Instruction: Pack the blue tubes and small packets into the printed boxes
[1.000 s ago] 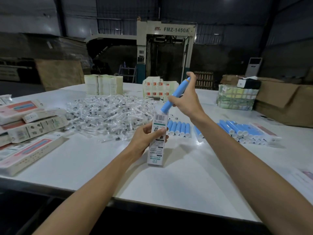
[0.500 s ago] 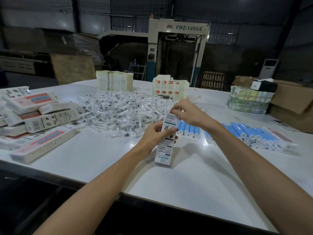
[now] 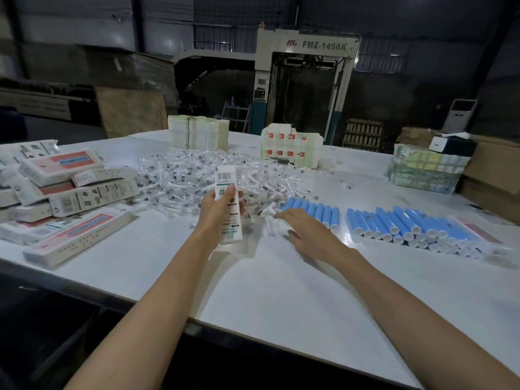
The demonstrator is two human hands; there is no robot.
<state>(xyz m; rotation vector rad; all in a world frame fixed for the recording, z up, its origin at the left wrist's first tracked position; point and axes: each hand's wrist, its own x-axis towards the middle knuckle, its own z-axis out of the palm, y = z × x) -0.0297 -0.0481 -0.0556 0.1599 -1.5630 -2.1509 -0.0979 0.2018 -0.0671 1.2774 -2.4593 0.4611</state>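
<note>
1 slim white printed cardboard box point(image 3: 225, 177), upright over the middle of the white table point(image 3: 281, 291), clasped in left hand point(image 3: 215, 213), right hand point(image 3: 309, 235) fingers spread loose at near edge of clear small-packet heap point(image 3: 183, 175), blue plastic tubes point(image 3: 316, 209) alongside

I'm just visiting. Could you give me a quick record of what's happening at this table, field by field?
left hand: grips a printed box, held upright
right hand: open, fingers reaching to the near edge of the packet pile
blue tubes: lying in rows, right of the pile
other boxes: stacked at the left of the table
</note>
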